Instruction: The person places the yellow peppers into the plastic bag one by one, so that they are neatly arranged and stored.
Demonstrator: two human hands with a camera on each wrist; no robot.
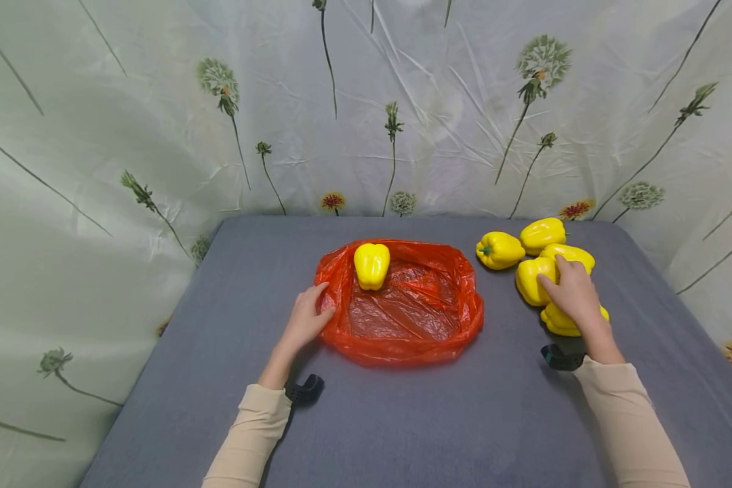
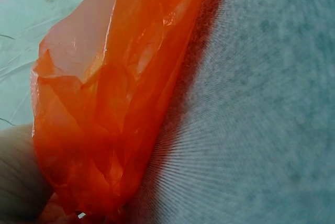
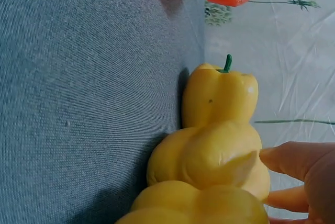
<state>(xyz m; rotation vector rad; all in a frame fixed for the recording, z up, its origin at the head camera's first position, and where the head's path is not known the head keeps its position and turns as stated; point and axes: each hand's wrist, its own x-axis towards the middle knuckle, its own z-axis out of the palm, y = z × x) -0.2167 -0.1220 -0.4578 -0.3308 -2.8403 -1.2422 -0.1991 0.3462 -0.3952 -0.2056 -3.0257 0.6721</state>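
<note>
Resting on the near-left rim of the red plastic bag (image 1: 402, 318), the left hand (image 1: 305, 322) pinched the thin film there, fingers curled against it. To the right of the bag, the right hand (image 1: 576, 295) lay over a cluster of yellow bell peppers (image 1: 539, 271), fingers bent loosely around the one in the middle (image 1: 532, 279); whether it was truly gripped could not be told. Inside the bag, at its far edge, sat one yellow pepper (image 1: 371, 266). Beyond the bag hung a flowered cloth backdrop (image 1: 402, 102). The peppers looked smooth and round, so a loose hold might let one slip or roll across the grey table (image 1: 219, 325), and the limp bag rim could fold shut if the pinch slackened.
</note>
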